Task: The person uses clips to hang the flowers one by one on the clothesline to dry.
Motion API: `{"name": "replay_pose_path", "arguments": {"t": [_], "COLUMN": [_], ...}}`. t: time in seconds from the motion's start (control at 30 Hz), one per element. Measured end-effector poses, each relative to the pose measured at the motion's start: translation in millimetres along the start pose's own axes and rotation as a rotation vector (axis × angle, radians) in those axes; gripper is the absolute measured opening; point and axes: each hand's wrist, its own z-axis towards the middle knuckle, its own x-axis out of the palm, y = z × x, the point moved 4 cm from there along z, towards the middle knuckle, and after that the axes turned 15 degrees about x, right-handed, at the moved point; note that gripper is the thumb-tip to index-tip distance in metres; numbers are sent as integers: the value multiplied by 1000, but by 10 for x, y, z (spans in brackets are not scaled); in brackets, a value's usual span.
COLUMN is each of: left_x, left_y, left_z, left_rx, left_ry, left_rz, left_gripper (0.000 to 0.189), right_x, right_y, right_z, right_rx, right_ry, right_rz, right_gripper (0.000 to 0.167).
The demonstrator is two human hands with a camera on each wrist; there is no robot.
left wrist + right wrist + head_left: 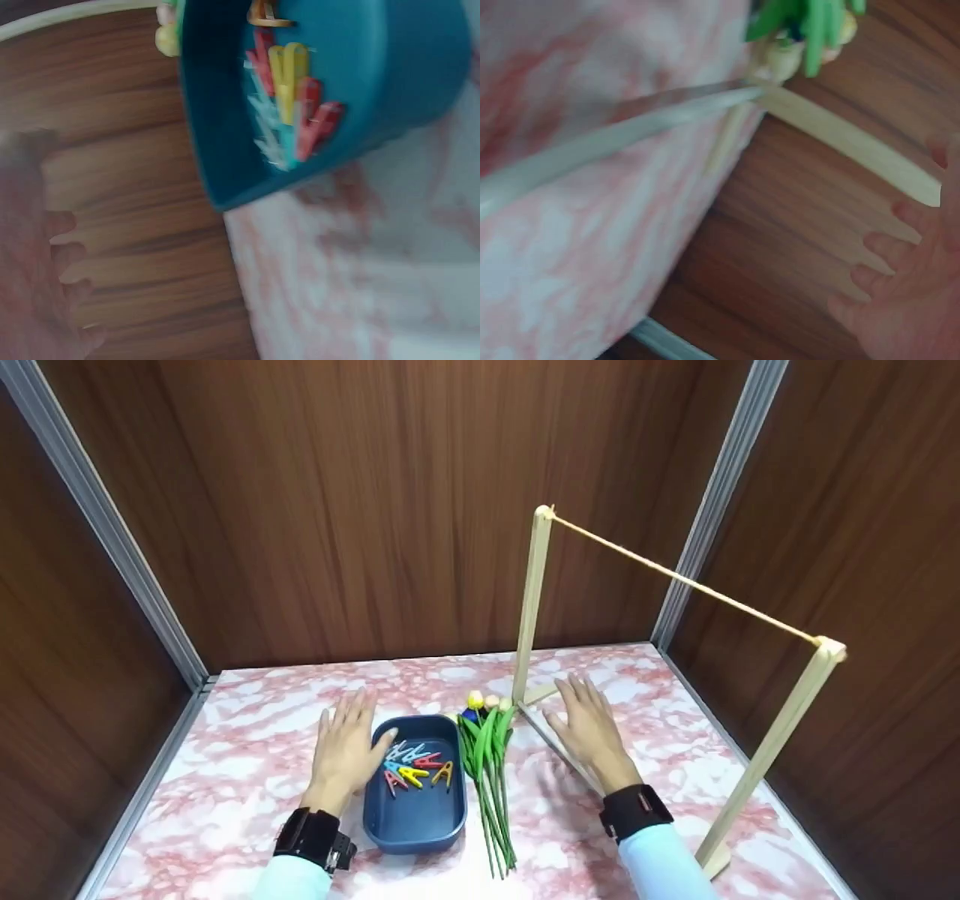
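My left hand is spread flat with nothing in it, at the left side of a dark blue tray; its thumb overlaps the rim in the head view. Inside the tray lie several clothespins in red, yellow, orange, blue and pale colours. Artificial tulips with green stems lie along the tray's right side, their heads pointing away from me. My right hand, fingers straight and holding nothing, hovers within the wooden frame, over its base bar. Both palms show in the wrist views.
At the right stands the wooden frame, with a far post, a near post and a cord strung between their tops. Brown wood-grain walls enclose the pink marbled table on three sides.
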Motion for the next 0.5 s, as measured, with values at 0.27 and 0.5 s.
{"name": "replay_pose_path", "arguments": {"t": [0.27,0.5], "left_x": [134,551], "left_y": [-201,-131], "left_z": [92,32], "left_rx": [323,325], "left_ry": [104,215], "left_rz": [117,236], "left_gripper": [31,21], "right_x": [-43,284], "right_y": [546,821], "right_z": [-70,-129], "right_rx": [-247,-306], "right_ry": [25,176], "right_rz": [186,238], "right_gripper": [18,15]}}
